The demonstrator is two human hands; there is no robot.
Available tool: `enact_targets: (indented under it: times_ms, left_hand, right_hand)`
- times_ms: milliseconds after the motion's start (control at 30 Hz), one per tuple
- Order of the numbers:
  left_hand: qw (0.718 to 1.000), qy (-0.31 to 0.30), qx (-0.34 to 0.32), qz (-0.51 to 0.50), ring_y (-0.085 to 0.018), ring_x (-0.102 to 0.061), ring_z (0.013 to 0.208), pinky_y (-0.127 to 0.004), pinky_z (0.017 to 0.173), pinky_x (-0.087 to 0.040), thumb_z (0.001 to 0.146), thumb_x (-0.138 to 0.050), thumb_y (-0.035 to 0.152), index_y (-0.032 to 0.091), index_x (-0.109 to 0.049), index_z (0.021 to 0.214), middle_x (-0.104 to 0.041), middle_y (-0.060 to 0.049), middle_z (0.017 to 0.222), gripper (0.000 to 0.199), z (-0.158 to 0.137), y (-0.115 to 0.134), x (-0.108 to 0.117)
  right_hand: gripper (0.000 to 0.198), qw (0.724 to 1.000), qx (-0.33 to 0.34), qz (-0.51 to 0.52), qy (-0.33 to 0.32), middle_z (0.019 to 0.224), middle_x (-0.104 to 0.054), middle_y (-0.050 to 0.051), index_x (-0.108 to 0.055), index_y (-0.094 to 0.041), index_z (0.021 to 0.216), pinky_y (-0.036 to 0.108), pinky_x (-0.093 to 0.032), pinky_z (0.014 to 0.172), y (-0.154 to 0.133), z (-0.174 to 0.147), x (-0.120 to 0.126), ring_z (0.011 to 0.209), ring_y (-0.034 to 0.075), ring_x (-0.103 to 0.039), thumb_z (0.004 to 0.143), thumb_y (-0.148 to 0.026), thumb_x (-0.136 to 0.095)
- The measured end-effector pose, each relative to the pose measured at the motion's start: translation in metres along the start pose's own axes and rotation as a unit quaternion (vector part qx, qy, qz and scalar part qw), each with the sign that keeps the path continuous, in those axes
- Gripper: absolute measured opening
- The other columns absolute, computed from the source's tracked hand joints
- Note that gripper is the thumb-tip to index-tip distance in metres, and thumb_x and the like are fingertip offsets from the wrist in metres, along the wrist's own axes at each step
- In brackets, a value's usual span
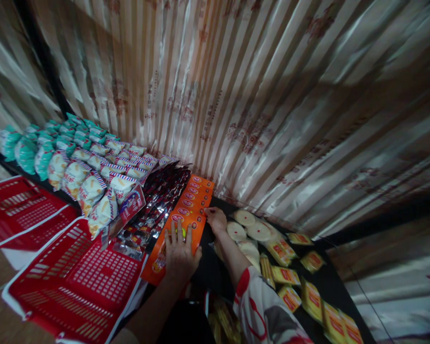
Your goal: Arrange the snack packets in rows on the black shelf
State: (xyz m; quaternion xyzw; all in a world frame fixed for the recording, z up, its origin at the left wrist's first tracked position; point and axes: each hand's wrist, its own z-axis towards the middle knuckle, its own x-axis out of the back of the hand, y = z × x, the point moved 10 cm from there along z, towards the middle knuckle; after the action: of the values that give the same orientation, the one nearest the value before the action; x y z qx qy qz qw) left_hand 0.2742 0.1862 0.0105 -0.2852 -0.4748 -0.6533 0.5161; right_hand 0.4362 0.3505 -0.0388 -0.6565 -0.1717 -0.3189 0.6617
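Observation:
A row of overlapping orange packets (189,198) runs from the back of the black shelf toward me. My left hand (181,251) lies on the nearer packets, palm down with its fingers spread. At the row's right edge is my right hand (217,220), its thumb and fingers drawn together against the packets' edge; whatever is between them is too small to make out. To the left of the orange row stand dark, shiny packets (157,203). Just right of my right hand lie round, pale, flat items (258,230) in clear wrap.
White snack bags (89,188) and teal bags (25,153) fill the shelf's left part. Yellow packets (311,296) lie scattered at the right. Red baskets (89,272) stand in front at the left. A striped curtain (215,95) hangs behind.

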Motion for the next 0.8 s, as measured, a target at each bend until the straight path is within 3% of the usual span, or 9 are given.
enact_targets:
  times_ms: [200,333,467,633,800]
  left_hand:
    - [1.000,-0.011,0.005,0.001,-0.037,-0.021,0.136,-0.057,0.106,-0.021,0.079,-0.050,0.049,0.018,-0.043,0.134,-0.032,-0.016,0.145,0.064,0.001,-0.001,-0.004]
    - [1.000,-0.011,0.010,0.002,-0.037,-0.023,0.135,-0.057,0.106,-0.021,0.080,-0.049,0.050,0.017,-0.045,0.133,-0.034,-0.017,0.144,0.063,0.001,-0.002,-0.006]
    - [1.000,0.001,0.008,-0.002,-0.036,-0.027,0.134,-0.057,0.105,-0.023,0.082,-0.045,0.050,0.018,-0.043,0.134,-0.035,-0.018,0.143,0.061,0.000,-0.002,-0.004]
    - [1.000,0.005,0.011,0.002,-0.036,-0.026,0.134,-0.056,0.106,-0.024,0.084,-0.042,0.049,0.012,-0.042,0.135,-0.034,-0.020,0.143,0.063,-0.001,-0.002,-0.002]
    - [1.000,0.003,0.007,0.008,-0.036,-0.025,0.135,-0.056,0.106,-0.023,0.083,-0.043,0.049,0.011,-0.044,0.133,-0.037,-0.019,0.142,0.063,0.000,-0.001,0.000]
  right_hand:
    - [0.021,1.000,-0.012,-0.015,0.022,0.068,-0.066,0.001,-0.064,-0.021,0.086,0.025,-0.048,0.060,-0.007,-0.008,0.008,0.063,0.015,-0.061,0.077,-0.036,-0.054]
    - [0.026,0.993,0.094,-0.032,0.061,0.081,-0.063,0.005,-0.061,-0.017,0.093,0.030,-0.049,0.072,-0.040,-0.031,0.025,0.074,0.017,-0.060,0.079,-0.036,-0.049]
    - [0.023,0.982,0.180,-0.054,-0.003,0.093,-0.060,0.008,-0.063,-0.018,0.093,0.031,-0.048,0.080,-0.063,-0.069,0.019,0.083,0.018,-0.059,0.081,-0.027,-0.045]
    - [0.031,0.987,0.113,-0.113,0.014,0.101,-0.061,0.012,-0.061,-0.015,0.104,0.033,-0.046,0.084,-0.050,-0.093,0.020,0.093,0.022,-0.057,0.079,-0.018,-0.043]
    - [0.033,0.984,0.115,-0.138,-0.017,0.103,-0.063,0.010,-0.061,-0.018,0.107,0.032,-0.043,0.088,-0.049,-0.096,0.011,0.098,0.021,-0.057,0.081,-0.016,-0.041]
